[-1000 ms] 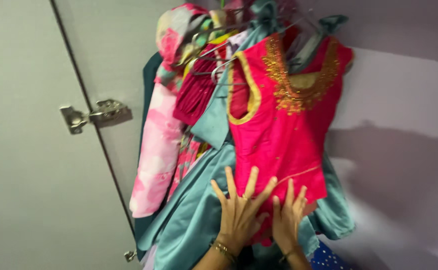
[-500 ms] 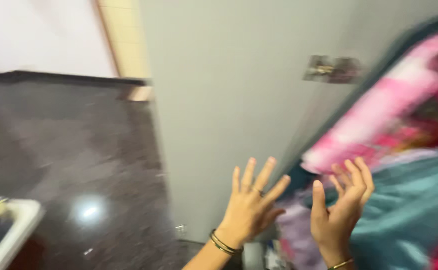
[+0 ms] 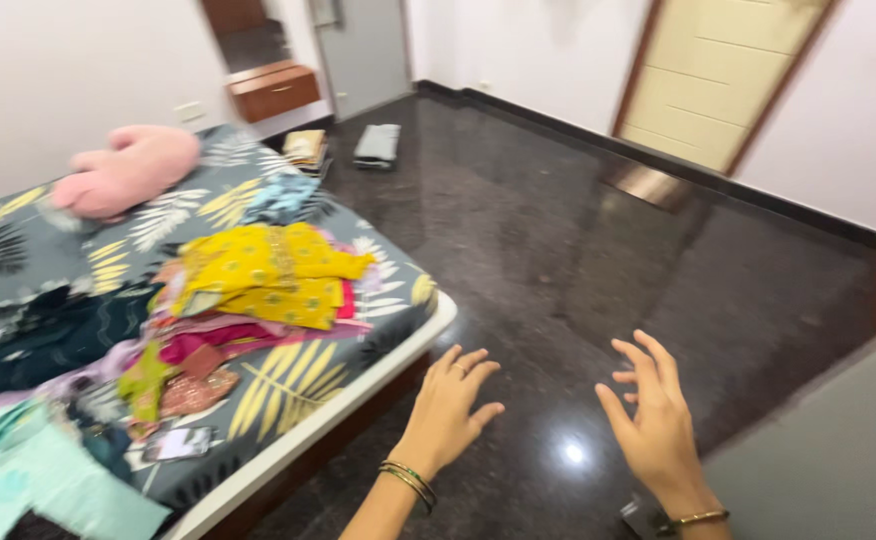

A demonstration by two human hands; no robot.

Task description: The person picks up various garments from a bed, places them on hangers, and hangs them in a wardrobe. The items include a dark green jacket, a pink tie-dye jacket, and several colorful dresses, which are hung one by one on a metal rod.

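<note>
Black polished stone floor [image 3: 578, 230] fills the middle of the view and mirrors a ceiling light just between the two hands. Both hands hang in the air above that floor, empty, fingers spread and slightly curled, touching nothing. The left hand [image 3: 448, 410], with thin bangles on its wrist, is near the corner of the bed [image 3: 358, 400]; the right hand [image 3: 653, 425], with one slim bangle, is apart from it to the right, beside a grey door edge [image 3: 838, 450].

On the bed lies a dark sheet printed with yellow and white leaves, and on it a loose heap of clothes. Nearest the left hand, at the top of the heap, is a yellow garment [image 3: 258, 275] over pink and magenta pieces [image 3: 208, 345]. Further left are a dark navy cloth [image 3: 53, 335] and a pale mint cloth [image 3: 38, 465] at the near edge. A phone [image 3: 178, 443] lies flat on the sheet near the bed's edge. A pink plush pillow [image 3: 128, 170] rests at the far end.

Beyond the bed, folded things [image 3: 376, 145] lie on the floor by a grey door, and a cream door [image 3: 723, 75] stands in the far white wall
</note>
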